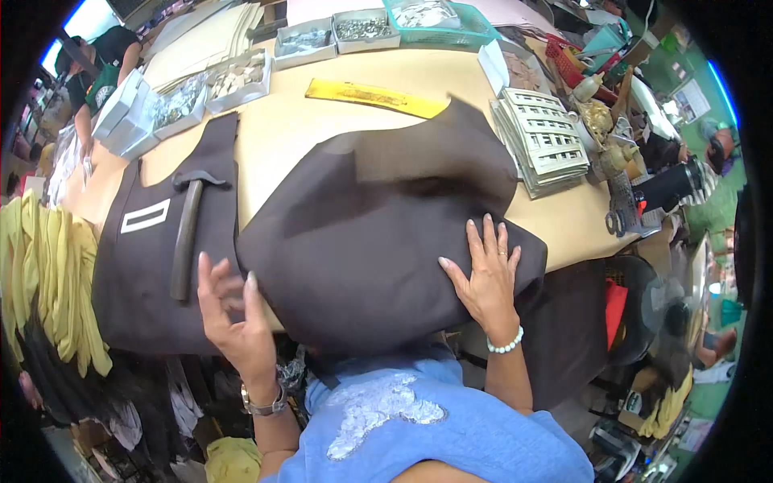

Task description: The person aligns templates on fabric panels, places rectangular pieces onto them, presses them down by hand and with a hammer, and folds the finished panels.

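Has dark cloth (pixel 362 266) on the desk (pixel 282 129), right of the hammer (pixel 187 233), partly raised in folds. Lays right hand (pixel 487 278) open upon it, fingers apart — perhaps for steadying. Holds left hand (pixel 237 322) open near the hammer's lower end, gripping nothing. Has second cloth (pixel 133 266) under the hammer — maybe weighted so.

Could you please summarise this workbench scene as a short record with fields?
Left hand: fingers spread, beside the left edge of the central dark sheet; contact unclear
Right hand: laid palm-down on the central dark sheet
Central dark sheet: bulging and curved, partly blurred
Left dark piece: on the table, bearing a hammer and a white rectangular frame
Beyond the sheet: yellow strip
Right of the sheet: stack of printed cards
Far edge: boxes of small parts
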Action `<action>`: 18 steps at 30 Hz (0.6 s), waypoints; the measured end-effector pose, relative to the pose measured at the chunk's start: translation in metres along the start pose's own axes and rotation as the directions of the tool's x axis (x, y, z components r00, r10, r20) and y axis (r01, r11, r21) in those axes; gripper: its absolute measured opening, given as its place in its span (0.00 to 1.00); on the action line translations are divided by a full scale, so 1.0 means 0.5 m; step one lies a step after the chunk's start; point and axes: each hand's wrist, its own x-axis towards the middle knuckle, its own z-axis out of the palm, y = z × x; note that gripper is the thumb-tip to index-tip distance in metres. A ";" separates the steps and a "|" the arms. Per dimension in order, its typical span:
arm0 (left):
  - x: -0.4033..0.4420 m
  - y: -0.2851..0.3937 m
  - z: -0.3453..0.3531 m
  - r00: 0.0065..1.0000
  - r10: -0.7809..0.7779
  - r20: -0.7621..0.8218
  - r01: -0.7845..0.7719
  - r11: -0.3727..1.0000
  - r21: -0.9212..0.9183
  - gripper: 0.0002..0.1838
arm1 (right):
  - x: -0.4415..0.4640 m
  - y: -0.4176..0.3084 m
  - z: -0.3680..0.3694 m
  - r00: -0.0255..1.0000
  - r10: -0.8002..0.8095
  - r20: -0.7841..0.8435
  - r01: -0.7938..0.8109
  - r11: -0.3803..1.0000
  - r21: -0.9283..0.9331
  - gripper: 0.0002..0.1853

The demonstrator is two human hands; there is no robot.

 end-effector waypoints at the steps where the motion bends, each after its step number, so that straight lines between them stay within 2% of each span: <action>1: 0.002 0.015 0.007 0.991 0.129 -0.018 -0.124 0.977 0.176 0.30 | -0.013 -0.001 -0.005 1.000 -0.002 -0.011 0.002 1.000 -0.007 0.37; 2: 0.003 0.003 0.015 0.953 0.290 0.086 -0.302 0.920 0.251 0.30 | -0.023 -0.001 -0.011 1.000 0.004 -0.003 -0.004 1.000 -0.005 0.36; 4: 0.005 0.019 0.047 0.924 0.344 0.170 -0.383 0.849 0.364 0.31 | -0.037 0.003 -0.023 1.000 0.016 0.009 -0.016 1.000 -0.006 0.35; 5: 0.011 0.000 0.063 0.935 0.314 0.167 -0.355 0.800 0.484 0.33 | -0.040 0.008 -0.024 0.998 -0.011 -0.067 0.006 0.998 -0.066 0.33; 8: 0.016 -0.102 0.085 0.977 0.149 0.150 -0.211 0.737 0.643 0.33 | -0.002 0.029 -0.034 0.956 0.075 -0.283 -0.050 0.994 0.095 0.31; 9: 0.014 -0.117 0.085 0.971 0.119 0.209 -0.234 0.658 0.715 0.28 | 0.020 0.035 -0.026 0.886 0.026 -0.464 -0.055 0.997 -0.049 0.29; 12: 0.000 -0.111 0.079 0.958 0.085 0.276 -0.258 0.678 0.688 0.21 | 0.084 0.065 -0.019 0.942 0.123 -0.312 -0.108 0.992 0.066 0.22; 15: 0.027 -0.094 0.075 0.971 0.002 0.237 -0.133 0.832 0.538 0.14 | 0.153 0.071 -0.028 0.972 0.067 -0.227 -0.008 0.968 0.252 0.17; 16: 0.042 -0.081 0.074 0.973 -0.028 0.228 -0.088 0.872 0.481 0.12 | 0.175 0.062 -0.041 0.953 0.030 -0.301 0.076 0.939 0.335 0.13; 17: 0.067 -0.061 0.074 0.988 0.063 0.141 -0.094 0.969 0.229 0.10 | 0.202 0.061 -0.054 0.939 0.032 -0.342 0.096 0.932 0.351 0.13; 18: 0.094 -0.053 0.070 0.985 0.151 0.087 -0.165 0.970 0.181 0.10 | 0.222 0.050 -0.077 0.925 0.081 -0.371 0.124 0.860 0.495 0.12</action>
